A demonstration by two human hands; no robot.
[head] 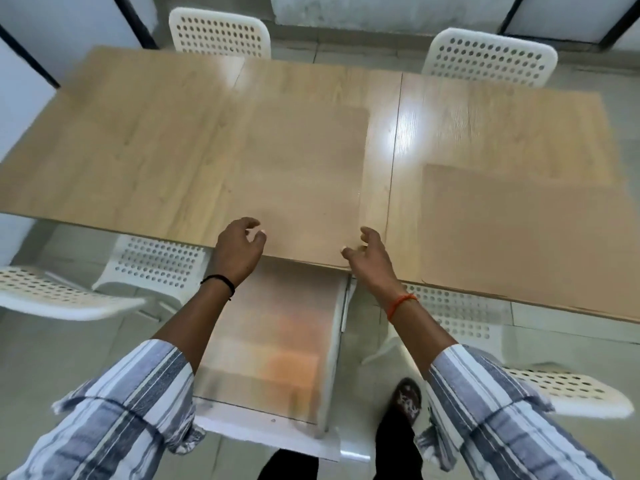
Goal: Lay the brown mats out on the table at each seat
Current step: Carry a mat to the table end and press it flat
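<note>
While two brown mats are lying on the table (121,143), one mat (304,181) at 6 o'clock, the other mat (519,230) at 4, seats at 11, 1 and 8 are looking bare. Left hand (239,247) and right hand (369,254) are hovering loosely curled at the centre mat's near edge, gripping nothing.

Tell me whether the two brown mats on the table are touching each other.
Apart. The head view shows a strip of bare, shiny table running between the middle mat and the right mat.
</note>
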